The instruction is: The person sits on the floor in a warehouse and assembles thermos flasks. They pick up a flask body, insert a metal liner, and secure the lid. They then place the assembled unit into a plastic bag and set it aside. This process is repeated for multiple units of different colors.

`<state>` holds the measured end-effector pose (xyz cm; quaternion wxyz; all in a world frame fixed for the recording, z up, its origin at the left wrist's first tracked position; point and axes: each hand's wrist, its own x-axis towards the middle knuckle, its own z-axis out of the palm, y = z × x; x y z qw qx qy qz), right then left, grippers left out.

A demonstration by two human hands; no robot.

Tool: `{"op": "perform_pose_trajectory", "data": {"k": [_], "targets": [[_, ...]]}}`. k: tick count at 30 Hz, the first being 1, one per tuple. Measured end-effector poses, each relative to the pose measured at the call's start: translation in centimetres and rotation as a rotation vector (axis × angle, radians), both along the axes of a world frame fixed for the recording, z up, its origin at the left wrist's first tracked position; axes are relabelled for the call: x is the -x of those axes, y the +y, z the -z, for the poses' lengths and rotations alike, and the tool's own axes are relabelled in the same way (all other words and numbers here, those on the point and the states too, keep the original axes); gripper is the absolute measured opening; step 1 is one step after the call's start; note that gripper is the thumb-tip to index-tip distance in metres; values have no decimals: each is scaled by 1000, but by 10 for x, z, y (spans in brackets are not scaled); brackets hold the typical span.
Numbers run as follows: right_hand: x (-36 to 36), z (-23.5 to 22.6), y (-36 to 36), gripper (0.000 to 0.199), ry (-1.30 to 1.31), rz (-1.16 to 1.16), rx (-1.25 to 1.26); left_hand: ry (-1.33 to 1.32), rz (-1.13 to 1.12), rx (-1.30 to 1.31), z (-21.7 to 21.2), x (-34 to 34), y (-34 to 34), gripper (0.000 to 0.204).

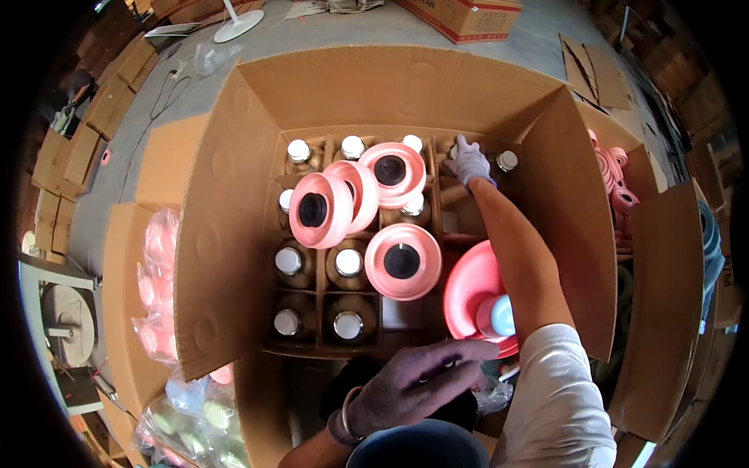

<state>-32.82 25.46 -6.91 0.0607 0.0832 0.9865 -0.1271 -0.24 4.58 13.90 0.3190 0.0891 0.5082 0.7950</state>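
Note:
My right hand [470, 161], in a light glove, reaches into the back of a large open carton [421, 82]. Its fingers close around the capped top of a bottle [452, 151], partly hidden by the hand. Near the carton's front edge is my left hand [413, 382] in a dark glove, fingers stretched to the right and nothing seen in them. Its fingertips come close to a bright pink basin [460, 300], which holds a pink and light blue round piece [500, 315]. Pink round pieces with black centres [403, 262] lie on top of several white-capped bottles [349, 263].
Cardboard dividers [321, 300] separate the bottles. To the left, an open carton holds pink bagged items [160, 273]; pale bagged items [191, 421] lie nearer. Another carton at right contains pink ring-ended parts [620, 191]. A closed carton [468, 17] stands on the floor beyond.

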Motion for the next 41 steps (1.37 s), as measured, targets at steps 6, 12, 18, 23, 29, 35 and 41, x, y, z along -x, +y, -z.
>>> {"op": "perform_pose_trajectory", "data": {"k": [6, 12, 18, 23, 29, 35, 41], "targets": [[-46, -52, 32, 50, 334, -248, 62, -128, -222, -38, 11, 4, 11, 29], [-217, -182, 77, 43, 643, 75, 1082, 105, -595, 147, 19, -14, 22, 52], [-401, -228, 34, 39, 181, 207, 1782, 538, -617, -123, -18, -29, 0, 93], [-474, -223, 12, 28, 70, -302, 1195, 672, -479, 116, -111, -64, -59, 70], [-600, -196, 31, 53, 221, -388, 1169, 719, -357, 555, -69, -175, -88, 70], [-720, -96, -9, 92, 421, -636, 1017, 107, -598, 428, 26, -309, -137, 56], [-586, -276, -16, 88, 510, -1090, 1086, 194, -461, 418, 70, -311, -160, 51]]}}
